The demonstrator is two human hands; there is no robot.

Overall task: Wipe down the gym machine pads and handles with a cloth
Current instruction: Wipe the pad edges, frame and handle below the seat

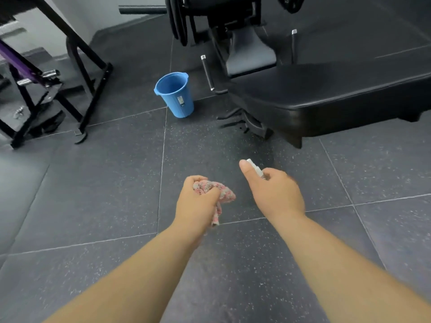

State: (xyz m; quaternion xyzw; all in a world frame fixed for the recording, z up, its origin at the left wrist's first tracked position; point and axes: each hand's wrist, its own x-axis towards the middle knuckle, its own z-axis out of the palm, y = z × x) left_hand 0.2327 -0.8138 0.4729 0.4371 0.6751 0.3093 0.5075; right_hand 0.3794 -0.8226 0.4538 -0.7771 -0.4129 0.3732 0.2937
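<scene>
The left hand is gripping a pink-and-white cloth, fingers curled tight round it so that the cloth is bunching into a wad; one lump is bulging out on the thumb side of the fist, toward the right hand, and a thin tail is hanging down past the heel of the palm toward the wrist, so the cloth's long axis is running roughly along the forearm. The right hand is closing round a small white object, thumb stretched forward beside it; only the object's tip is showing, pointing ahead and slightly left, away from the person, and what it is cannot be told. Both hands are hovering apart over the dark speckled floor, neither touching the machine. The large black pad is lying ahead to the right, flat side up, its long axis running off the right edge and its rounded corner facing the hands. Beyond it a smaller grey pad is sloping away. Two black handles with chrome caps are standing on either side of that pad, the left handle tilting with its cap up and away, the right handle standing nearly upright. A blue bucket is sitting upright on the floor just left of the machine, mouth open, wearing a small label too blurred to read. Far left, a black frame is carrying a purple bar
</scene>
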